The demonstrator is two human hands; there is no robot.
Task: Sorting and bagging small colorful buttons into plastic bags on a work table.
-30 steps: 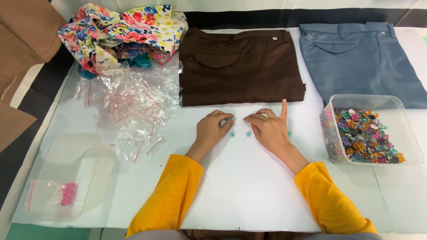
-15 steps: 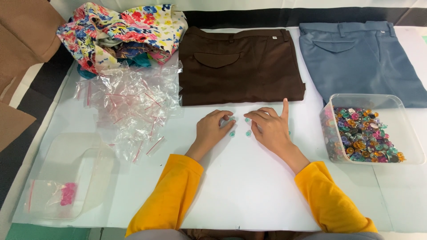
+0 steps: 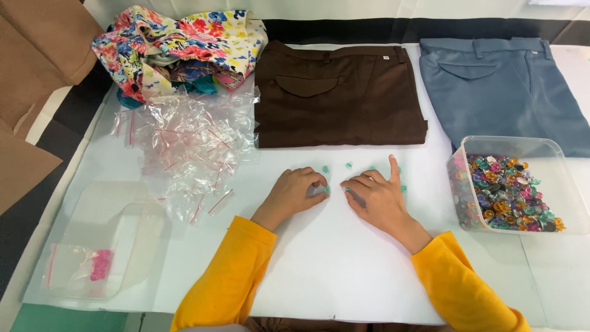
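Observation:
My left hand (image 3: 294, 194) rests on the white table sheet (image 3: 319, 264) with its fingers curled, the tips pinching a small teal button (image 3: 326, 190). My right hand (image 3: 376, 198) lies flat beside it with fingers spread and one finger pointing away from me; a fingertip touches another teal button (image 3: 346, 189). More loose teal buttons (image 3: 348, 165) lie just beyond both hands, in front of the folded brown trousers (image 3: 338, 92). Both sleeves are yellow.
A clear tub of mixed coloured buttons (image 3: 510, 193) stands at the right, below folded blue trousers (image 3: 504, 86). A heap of small zip bags (image 3: 184, 147) and floral cloth (image 3: 178, 49) lie at the left. A clear tray (image 3: 132, 246) holds a bag of pink pieces (image 3: 98, 265).
Both hands have drawn back a little toward me, leaving a few teal buttons on the sheet beyond the fingers.

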